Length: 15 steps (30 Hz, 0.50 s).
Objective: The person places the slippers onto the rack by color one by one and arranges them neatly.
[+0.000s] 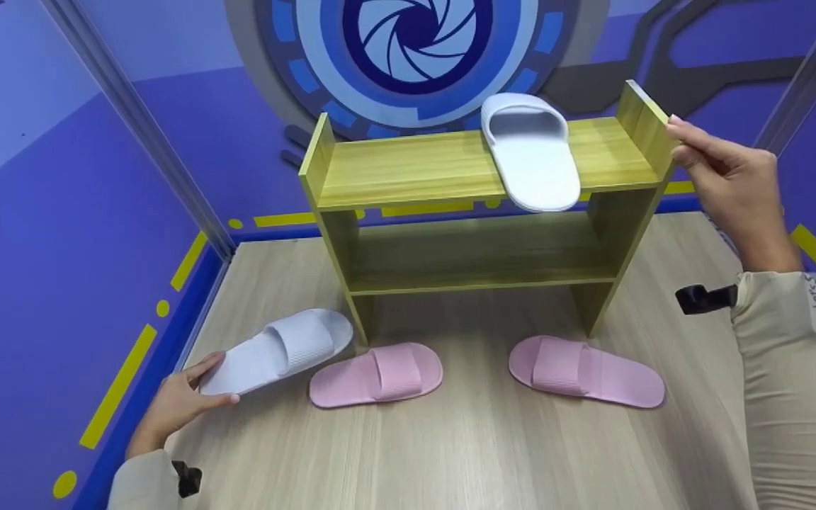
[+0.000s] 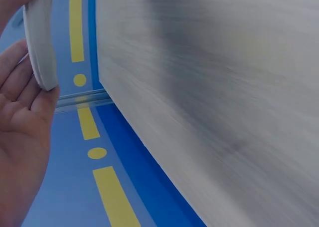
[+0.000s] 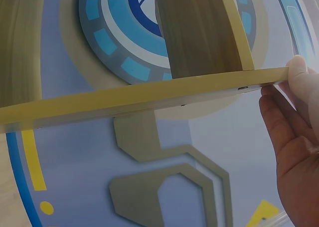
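In the head view my left hand (image 1: 171, 407) grips a white slipper (image 1: 245, 365) by its heel, toe pointing right toward the shelf. The left wrist view shows the heel edge of that white slipper (image 2: 41, 42) between the thumb and fingers of my left hand (image 2: 22, 117). On the right, my right hand (image 1: 734, 177) pinches the upper side panel of a small wooden shoe rack (image 1: 408, 166). That panel edge (image 3: 149, 93) runs into the fingers of my right hand (image 3: 294, 117). A second white slipper (image 1: 539, 166) lies on the top shelf, toe end toward the back.
One pink slipper (image 1: 351, 379) lies on the wood-patterned surface (image 1: 450, 453) near the rack's left leg. The other pink slipper (image 1: 620, 375) lies before the right leg. Blue printed walls (image 1: 96, 283) stand behind and at both sides.
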Motion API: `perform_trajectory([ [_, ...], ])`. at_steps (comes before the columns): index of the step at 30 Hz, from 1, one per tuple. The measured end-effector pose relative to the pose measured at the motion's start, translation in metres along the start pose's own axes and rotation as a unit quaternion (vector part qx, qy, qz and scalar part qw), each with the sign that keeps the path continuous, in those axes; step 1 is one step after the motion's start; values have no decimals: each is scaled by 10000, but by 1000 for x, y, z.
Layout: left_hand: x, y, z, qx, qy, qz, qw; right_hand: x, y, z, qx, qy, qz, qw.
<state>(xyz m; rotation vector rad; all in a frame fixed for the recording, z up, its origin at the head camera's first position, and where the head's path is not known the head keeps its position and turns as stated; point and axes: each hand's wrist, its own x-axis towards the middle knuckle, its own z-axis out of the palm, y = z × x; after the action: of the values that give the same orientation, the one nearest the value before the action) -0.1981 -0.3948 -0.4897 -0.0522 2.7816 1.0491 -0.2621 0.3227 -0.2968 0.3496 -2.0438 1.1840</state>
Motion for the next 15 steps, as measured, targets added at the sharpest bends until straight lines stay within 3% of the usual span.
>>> perform_trajectory([
  [7,-5,8,-2,-303,-140,445,9985,0,-1,1,224,79,-12,9997],
  [15,-8,19,-2,-608,-263,607,9960,0,0,1,69,32,72,9999],
])
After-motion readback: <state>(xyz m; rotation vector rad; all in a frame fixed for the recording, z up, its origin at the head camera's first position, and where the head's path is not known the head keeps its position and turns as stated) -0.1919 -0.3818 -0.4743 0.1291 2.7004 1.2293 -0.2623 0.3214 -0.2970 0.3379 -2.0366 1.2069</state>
